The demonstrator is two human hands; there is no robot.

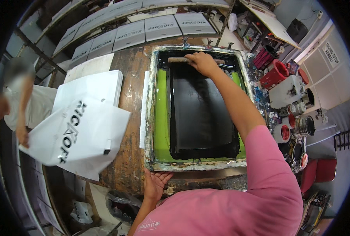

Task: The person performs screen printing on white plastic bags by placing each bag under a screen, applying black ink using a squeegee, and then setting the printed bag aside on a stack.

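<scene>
A screen printing frame [149, 118] with a green mesh border and black ink across its middle lies on the wooden table. At its far end my right hand [201, 63] is closed over the wooden handle of a squeegee [177, 60]. The squeegee's blade is hidden against the dark ink. My left hand [155, 184] is palm up by the frame's near left corner, fingers stretched and apart, their tips touching the near edge. The edge of a white sheet [144, 114] shows along the frame's left side.
On the left a co-worker's hand [22, 135] holds a bent printed white sheet [80, 129] over a white stack [104, 82]. Racks of printed sheets [161, 28] stand beyond the table [131, 74]. Red buckets [275, 74], a white container [285, 92] and ink cans [302, 126] crowd the right.
</scene>
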